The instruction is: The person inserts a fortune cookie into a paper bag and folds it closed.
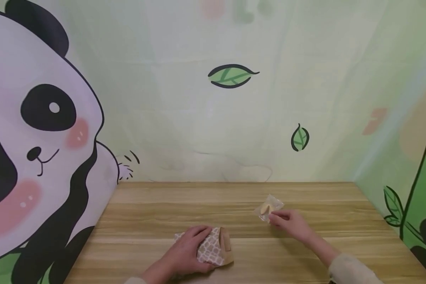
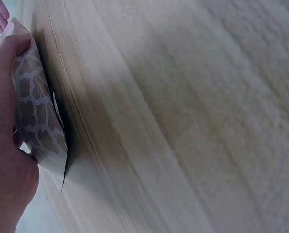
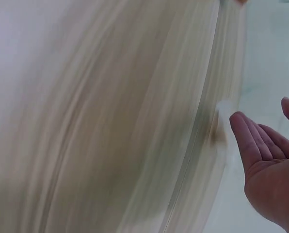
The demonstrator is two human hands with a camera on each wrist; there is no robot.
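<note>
Where the wall (image 1: 184,118) with its big panda (image 1: 56,71) ends, a flat wooden table (image 1: 149,201) begins, and both hands are over it. The left hand (image 1: 186,252) grips a paper bag (image 1: 209,249), with its fingers across the far side and its thumb along the near side. The right hand (image 1: 292,224) reaches to a clear packet (image 1: 276,202), with its fingertips right at the near edge. In the right wrist view its thumb stands apart from its fingers, so it does not look like a pinch, but I cannot tell how much they touch. The paper bag is near the front of the table, left of the packet, and its brown end points right. It is probably light and bendy, so a soft hold on its sides seems best, as a hard squeeze could crumple it. The clear packet is farther back and seems to lie on the table. It looks thin, shiny and a bit slippery, and likely weighs almost nothing. Smallest is the folded tan cookie (image 1: 266,209) inside. It looks stiff but easy to snap, so the packet's flat rim seems the safest place to take hold.
</note>
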